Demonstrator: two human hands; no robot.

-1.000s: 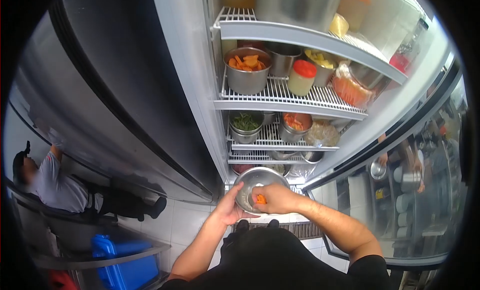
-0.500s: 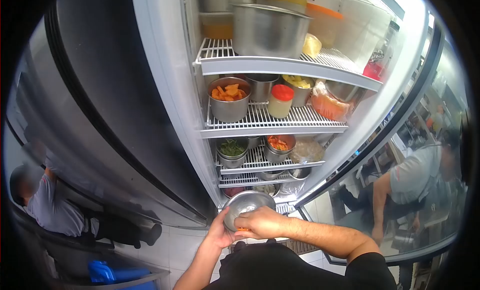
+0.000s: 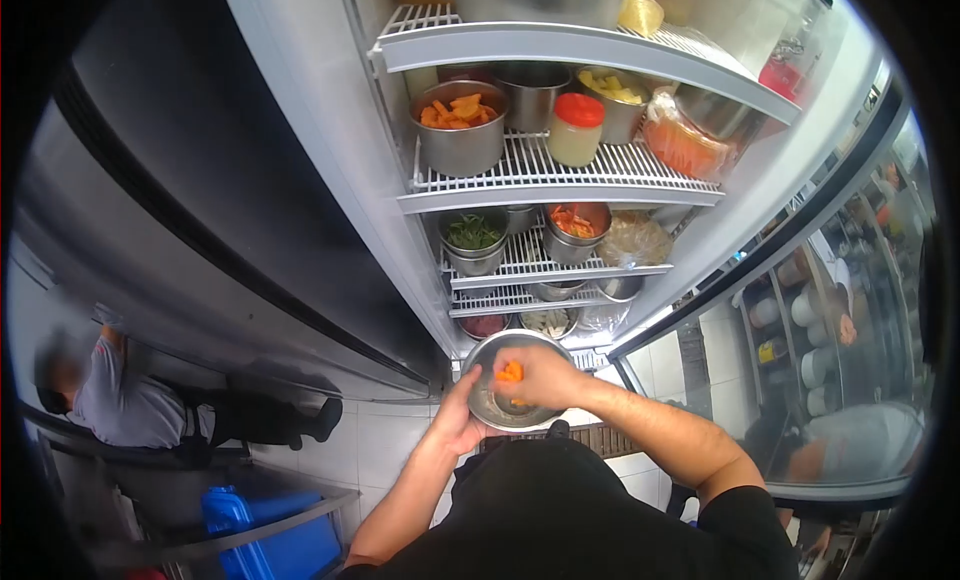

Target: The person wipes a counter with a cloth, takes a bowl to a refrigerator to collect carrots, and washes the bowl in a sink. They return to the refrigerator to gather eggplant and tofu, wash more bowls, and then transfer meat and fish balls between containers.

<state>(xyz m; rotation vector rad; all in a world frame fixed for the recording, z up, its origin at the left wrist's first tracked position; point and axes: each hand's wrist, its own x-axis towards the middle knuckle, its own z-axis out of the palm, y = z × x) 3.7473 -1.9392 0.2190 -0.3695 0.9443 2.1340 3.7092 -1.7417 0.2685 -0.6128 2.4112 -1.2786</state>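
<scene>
Orange food pieces (image 3: 510, 371) sit in our right hand (image 3: 545, 378), seen in the head view just over the metal bowl (image 3: 484, 408), with more orange showing beneath our fingers. That hand is curled nearly closed around them; we judge that being above the bowl lets anything loose drop inside. Our left hand (image 3: 456, 416) is partly open, cupped against the bowl's left side with the thumb near the rim, probably to steady it while the other hand is busy. The bowl is close to our body, in front of the fridge's low shelves, likely so one arm can bear it easily. On a shelf above, a metal pot (image 3: 460, 152) holds similar orange pieces near the front edge, beside a red-lidded jar (image 3: 576, 142), seemingly for easy reach. The glass door (image 3: 715, 380) stands open at right, which leaves the shelves accessible.
</scene>
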